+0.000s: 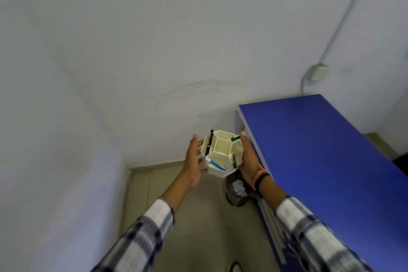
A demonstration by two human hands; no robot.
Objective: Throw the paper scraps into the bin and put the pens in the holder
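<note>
A white pen holder (221,152) with honeycomb compartments is lifted in the air left of the blue table. My right hand (248,161) grips its right side. My left hand (193,161) is against its left side with the fingers spread. Inside the holder stand a black pen (208,142), a blue pen (215,164), a green pen (235,138) and a dark pen (234,161). Below the holder, on the floor, sits a dark bin (237,190) with crumpled paper scraps (239,186) in it.
The blue table (331,161) fills the right side, its top bare in view. White walls meet in the corner ahead and on the left. A wall socket (318,72) with a cable sits above the table's far end. The floor is beige tile (198,227).
</note>
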